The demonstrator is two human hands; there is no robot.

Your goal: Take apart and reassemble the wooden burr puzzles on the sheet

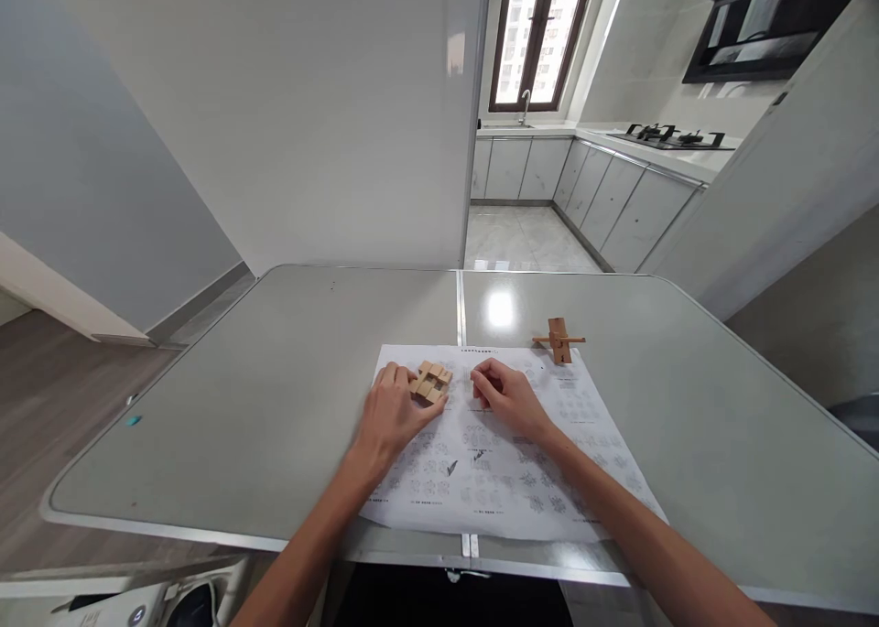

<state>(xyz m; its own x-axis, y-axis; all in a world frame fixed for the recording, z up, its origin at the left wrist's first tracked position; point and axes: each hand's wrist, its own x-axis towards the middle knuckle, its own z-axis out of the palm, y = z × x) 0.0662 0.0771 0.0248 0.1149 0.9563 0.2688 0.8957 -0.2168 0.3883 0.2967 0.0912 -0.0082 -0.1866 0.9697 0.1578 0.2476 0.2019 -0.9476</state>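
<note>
My left hand [393, 409] is closed around the near-left edge of a light wooden interlocking puzzle [431, 383], which rests on the printed sheet. The puzzle's blocks cross one another, with a gap in the middle. To its right, my right hand [506, 396] is pinched just above the paper; whatever its fingertips hold, if anything, is too small and hidden to name. Under both hands lies the white instruction sheet [426, 508], printed with rows of small diagrams and two dark check marks. The two hands are apart.
A darker wooden cross-shaped puzzle [558, 340] stands at the sheet's far right corner. The folding table [226, 407] has a metal rim and a centre seam. A small blue bit [133, 420] lies near its left edge. Beyond are a wall and a kitchen.
</note>
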